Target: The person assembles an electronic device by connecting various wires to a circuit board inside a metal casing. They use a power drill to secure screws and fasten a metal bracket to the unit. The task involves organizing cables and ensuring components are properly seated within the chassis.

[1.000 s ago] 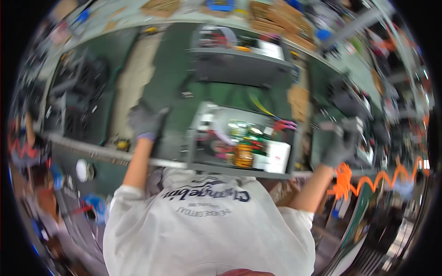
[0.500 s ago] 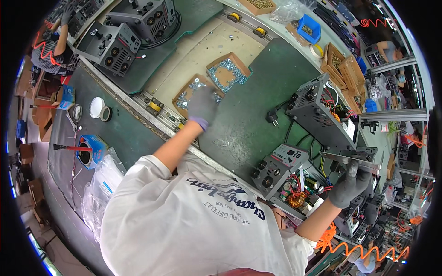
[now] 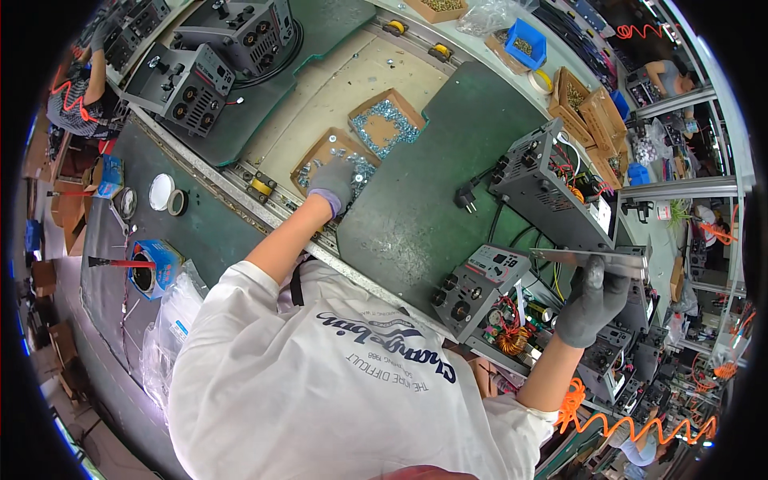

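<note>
My left hand (image 3: 332, 180), in a grey glove, reaches down into a small cardboard box (image 3: 300, 172) of silvery nuts or screws. Its fingertips dip among the hardware, so whether they grip a piece is hidden. Beside it lies a second cardboard box (image 3: 386, 128) with more small metal hardware. On the right, my gloved right hand (image 3: 592, 304) is closed around a flat metal panel (image 3: 616, 262), held up near the machines. Just left of that hand sits an opened machine (image 3: 484, 292) with a grey front panel, its circuit board and copper coil (image 3: 512, 340) exposed.
Another opened grey machine (image 3: 552, 188) stands behind, with a black plug (image 3: 466, 196) beside it. Two machines (image 3: 188, 92) rest at the far left. A metal rail (image 3: 232, 188) crosses the bench. An orange coiled hose (image 3: 632, 432) hangs at lower right. Other people work farther off.
My left hand has moved slightly left and settled into the nearer hardware box, less blurred than before. My right hand, still gripping the metal panel, has shifted a little left and up.
</note>
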The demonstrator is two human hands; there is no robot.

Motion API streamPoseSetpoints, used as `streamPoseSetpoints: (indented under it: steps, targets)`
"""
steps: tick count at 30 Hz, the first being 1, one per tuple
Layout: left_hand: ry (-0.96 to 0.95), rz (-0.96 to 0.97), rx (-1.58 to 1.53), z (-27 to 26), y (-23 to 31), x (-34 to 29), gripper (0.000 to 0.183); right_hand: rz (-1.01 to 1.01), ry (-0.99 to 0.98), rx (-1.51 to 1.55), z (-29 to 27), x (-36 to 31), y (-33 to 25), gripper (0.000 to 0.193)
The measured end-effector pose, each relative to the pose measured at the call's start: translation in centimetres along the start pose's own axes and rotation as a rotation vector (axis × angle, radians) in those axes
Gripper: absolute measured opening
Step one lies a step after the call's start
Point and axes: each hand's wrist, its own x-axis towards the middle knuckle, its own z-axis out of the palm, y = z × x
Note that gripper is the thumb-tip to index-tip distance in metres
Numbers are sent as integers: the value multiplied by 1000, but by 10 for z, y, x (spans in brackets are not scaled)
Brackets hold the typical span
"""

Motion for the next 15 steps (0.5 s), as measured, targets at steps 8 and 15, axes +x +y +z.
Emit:
streamPoseSetpoints:
  steps: [8, 15]
  targets:
    - [39, 35, 76, 7, -18, -1, 28, 25, -566, -181, 107, 34, -10, 28]
    - [73, 9, -83, -3, -22, -7, 30, 214, -1074, -992, 197, 40, 70, 41]
